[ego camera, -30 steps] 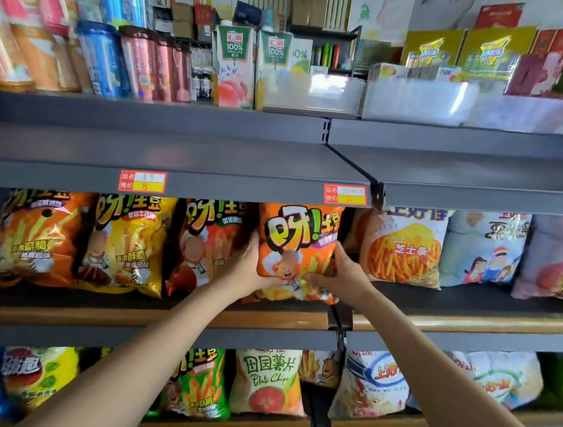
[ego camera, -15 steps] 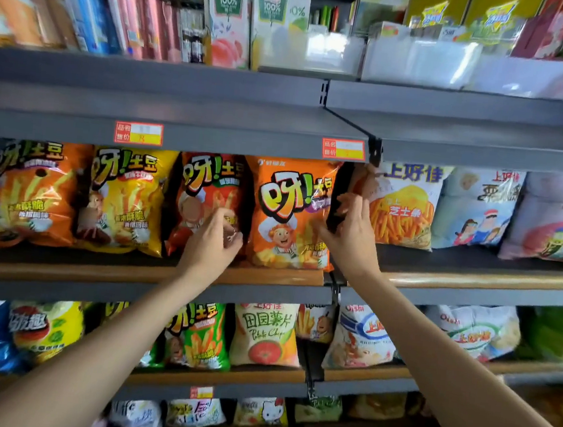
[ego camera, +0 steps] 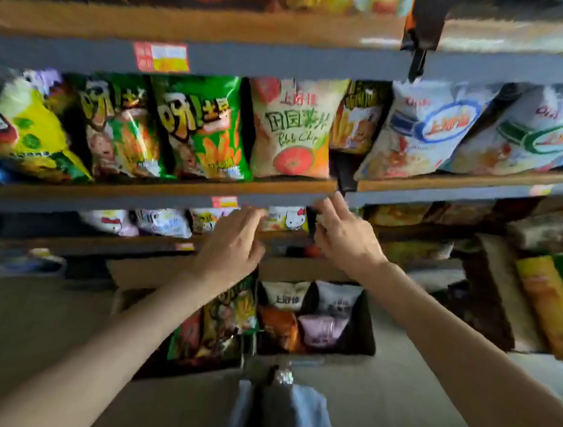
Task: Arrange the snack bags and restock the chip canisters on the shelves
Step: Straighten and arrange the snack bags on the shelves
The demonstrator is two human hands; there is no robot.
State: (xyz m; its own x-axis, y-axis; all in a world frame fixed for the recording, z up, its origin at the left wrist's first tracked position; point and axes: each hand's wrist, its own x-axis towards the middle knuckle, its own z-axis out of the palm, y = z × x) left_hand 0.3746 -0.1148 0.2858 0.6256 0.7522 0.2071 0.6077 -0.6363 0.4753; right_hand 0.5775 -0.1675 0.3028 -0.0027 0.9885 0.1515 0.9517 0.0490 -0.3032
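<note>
Two hands are now sitting empty where half a second ago they were steadying the orange bag on the upper shelf; the view is dropping toward the floor, so that bag looks placed and the next one is probably being fetched. The left hand (ego camera: 232,246) is hanging at 9 o'clock of the right hand (ego camera: 346,240), both with fingers loosely curled and holding nothing, in front of the shelf edge (ego camera: 157,198). The box (ego camera: 367,328) of spare snack bags is lying at 6 o'clock below them, crinkly foil packs standing inside dull cardboard. Puffy, glossy pillow bags, among them the tomato bag (ego camera: 291,131), are lining the shelf at 12 o'clock. Smooth, rigid canisters (ego camera: 550,304) are lying at 3 o'clock, low on the right.
</note>
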